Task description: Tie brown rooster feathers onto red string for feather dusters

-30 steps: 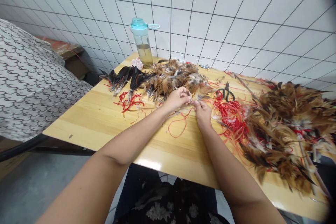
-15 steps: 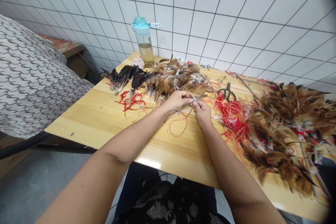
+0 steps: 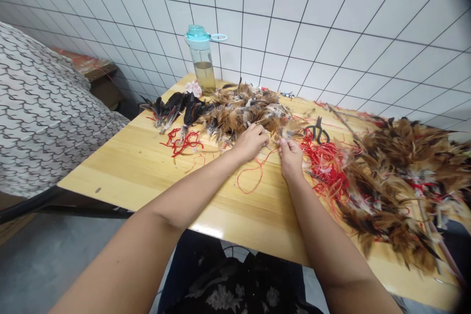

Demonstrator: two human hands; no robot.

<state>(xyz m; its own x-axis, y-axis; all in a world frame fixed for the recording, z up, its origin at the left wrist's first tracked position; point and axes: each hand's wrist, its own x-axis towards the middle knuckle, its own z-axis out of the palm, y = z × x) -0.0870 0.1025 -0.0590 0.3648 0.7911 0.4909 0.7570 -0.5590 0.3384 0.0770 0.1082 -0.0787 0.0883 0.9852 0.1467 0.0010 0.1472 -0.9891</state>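
Note:
My right hand (image 3: 291, 157) is closed, its thumb and fingertips pinching a small tuft of brown feathers (image 3: 292, 128). A red string (image 3: 250, 169) runs from near that pinch and forms a loop on the wooden table (image 3: 147, 176). My left hand (image 3: 253, 141) lies at the front edge of a pile of brown feathers (image 3: 239, 108), its fingers bent down. What its fingertips touch or hold is too small to make out. Right of my right hand is a tangle of red strings (image 3: 331, 167), with black scissors (image 3: 318, 132) just behind it.
Black feather bundles (image 3: 191, 108) and short red strings (image 3: 180, 142) lie on the left. A water bottle (image 3: 203, 64) stands near the tiled wall. Big brown feather bundles (image 3: 408, 152) fill the right side. Patterned cloth (image 3: 47, 122) hangs at far left.
My hands have moved apart. My right hand has shifted right with the feather tuft, now fanned above its fingertips. My left hand has turned knuckles-up beside the feather pile.

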